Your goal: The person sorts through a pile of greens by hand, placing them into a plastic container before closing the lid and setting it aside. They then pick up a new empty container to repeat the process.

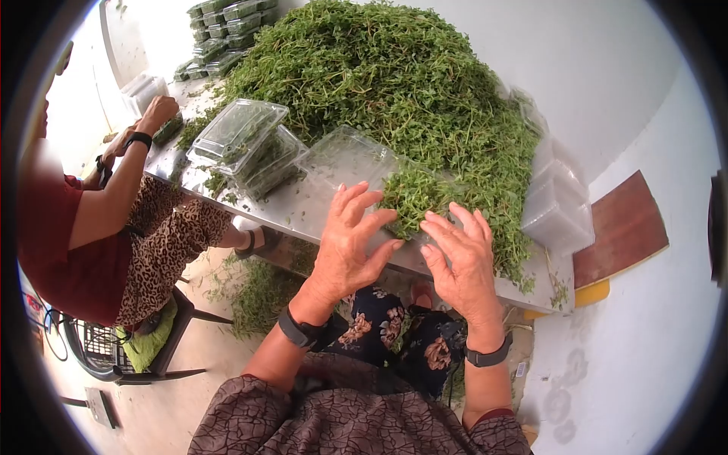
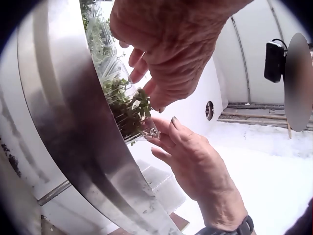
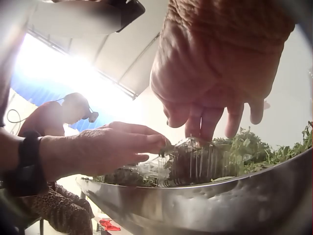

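Observation:
In the head view a clear plastic box filled with green sprigs [image 1: 413, 199] lies near the table's front edge, its transparent lid [image 1: 345, 152] folded back to the left. My left hand [image 1: 347, 241] is at the box's left side, fingers spread and loosely bent. At the right side is my right hand [image 1: 464, 265], its fingers also apart and bent toward the greens. The right wrist view has the box [image 3: 195, 164] between the left hand [image 3: 102, 151] and the right hand [image 3: 220, 73]. Right fingertips reach its top; exact contact there is unclear.
A large heap of greens [image 1: 379, 68] covers the back of the table [image 1: 296, 205]. Filled boxes [image 1: 262, 163] stand left, more [image 1: 227, 26] at the back. Empty boxes [image 1: 560, 201] stack at the right. Another person [image 1: 83, 220] sits at the left, beside a black chair [image 1: 189, 334].

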A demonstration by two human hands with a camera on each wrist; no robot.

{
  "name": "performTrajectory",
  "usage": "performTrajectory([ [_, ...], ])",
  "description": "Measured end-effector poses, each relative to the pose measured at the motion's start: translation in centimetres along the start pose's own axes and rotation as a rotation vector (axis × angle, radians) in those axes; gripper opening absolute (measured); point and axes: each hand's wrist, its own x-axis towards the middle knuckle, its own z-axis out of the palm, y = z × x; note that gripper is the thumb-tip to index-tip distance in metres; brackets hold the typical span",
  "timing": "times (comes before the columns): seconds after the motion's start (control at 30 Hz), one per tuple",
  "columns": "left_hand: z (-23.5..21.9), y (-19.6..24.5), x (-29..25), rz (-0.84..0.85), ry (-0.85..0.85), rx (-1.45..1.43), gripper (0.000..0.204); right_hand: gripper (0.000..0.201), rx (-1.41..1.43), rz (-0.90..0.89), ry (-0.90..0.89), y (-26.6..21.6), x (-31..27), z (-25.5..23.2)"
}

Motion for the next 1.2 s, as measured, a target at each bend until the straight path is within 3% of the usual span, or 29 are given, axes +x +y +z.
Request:
performTrajectory([
  [0.27, 1.1, -0.7, 1.7, 0.097, -0.037, 0.055, 0.022, 0.025, 0.022, -0.023, -0.03, 0.1, 0.3, 0.7],
  [0.33, 0.6, -0.9, 2.3, 0.044, -0.171, 0.059, 0.023, 0.024, 0.038, -0.023, -0.032, 0.1, 0.4, 0.8],
  [0.57, 0.4, -1.6, 5.0, 0.029, -0.295, 0.033, 0.021, 0.018, 0.104, -0.018, -0.04, 0.6, 0.7, 1.2],
  [0.73, 0.8, -2.2, 6.0, 0.212, -0.394, 0.204, 0.02, 0.017, 0.136, -0.003, -0.036, 1.1, 0.7, 1.8],
  [0.87, 0.7, -1.2, 6.1, 0.194, -0.365, 0.166, 0.022, 0.018, 0.155, -0.014, -0.042, 1.2, 0.5, 1.5],
  [0.97, 1.4, -0.8, 5.3, 0.212, -0.227, 0.022, 0.019, 0.022, 0.098, -0.04, 0.005, 1.2, 0.2, 0.7],
  [1.07, 1.5, -0.7, 4.5, 0.218, -0.296, 0.054, 0.019, 0.028, 0.067, 0.026, 0.078, 2.3, -0.3, -0.7],
  [1.13, 1.4, -0.8, 4.1, 0.201, -0.327, 0.042, 0.025, 0.033, -0.106, 0.229, 0.06, 3.5, -1.0, -1.9],
  [1.2, 1.5, -0.8, 3.7, 0.202, -0.316, 0.053, 0.026, 0.035, -0.209, 0.293, 0.049, 4.9, -1.7, -2.6],
])
